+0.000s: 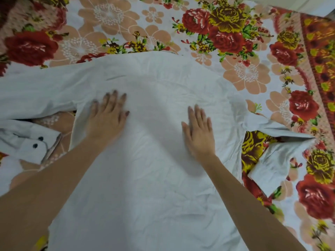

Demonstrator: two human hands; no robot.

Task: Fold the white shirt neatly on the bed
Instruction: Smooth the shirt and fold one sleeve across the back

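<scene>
Both the left hand (107,115) and right hand (199,132) lie flat, fingers straight and holding nothing, on the white shirt (145,187) spread across the bed (253,77); uneven pushing could bunch new wrinkles.

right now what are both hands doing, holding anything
Left hand: open, fingers spread, resting flat on the white shirt, holding nothing.
Right hand: open, fingers straight, resting flat on the shirt, holding nothing.
</scene>
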